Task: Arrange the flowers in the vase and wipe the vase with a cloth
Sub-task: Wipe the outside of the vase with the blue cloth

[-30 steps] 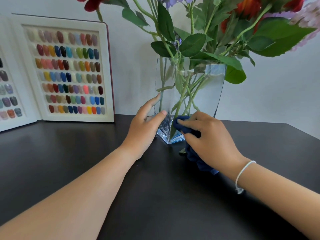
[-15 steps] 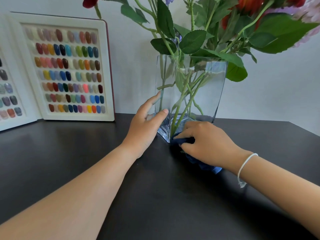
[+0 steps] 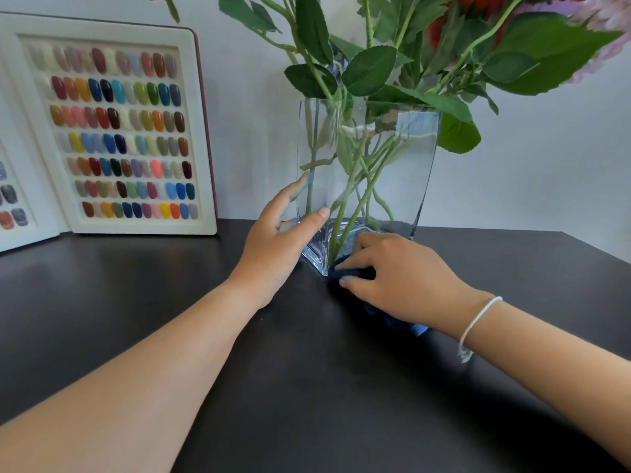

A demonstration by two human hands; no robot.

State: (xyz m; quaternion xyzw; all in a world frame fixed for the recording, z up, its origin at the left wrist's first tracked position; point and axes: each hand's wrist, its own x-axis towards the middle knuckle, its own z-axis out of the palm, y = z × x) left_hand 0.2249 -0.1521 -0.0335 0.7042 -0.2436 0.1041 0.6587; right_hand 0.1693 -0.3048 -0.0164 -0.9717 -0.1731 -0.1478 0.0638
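A dark, matte tabletop [image 3: 307, 387] runs back to a plain pale wall [image 3: 546, 172]. Against that wall on the left stands an open white display book [image 3: 201, 131] filled with rows of coloured nail samples. Right of it, near the wall, a clear square glass vase [image 3: 409, 172] stands upright on the tabletop, one corner turned toward the camera. In it are flowers [image 3: 478, 15] with green stems crossing down to the thick base, broad leaves spreading over the rim, and red and lilac blooms cut off by the top edge. The left hand [image 3: 276, 254] rests against the vase's left face, its fingers straight and spread on the glass. The right hand [image 3: 403, 281], a white string bracelet [image 3: 478, 322] on its wrist, has its fingers curled round a dark blue cloth [image 3: 351, 273], pressing it to the vase's near bottom corner; the cloth trails under the palm onto the tabletop.
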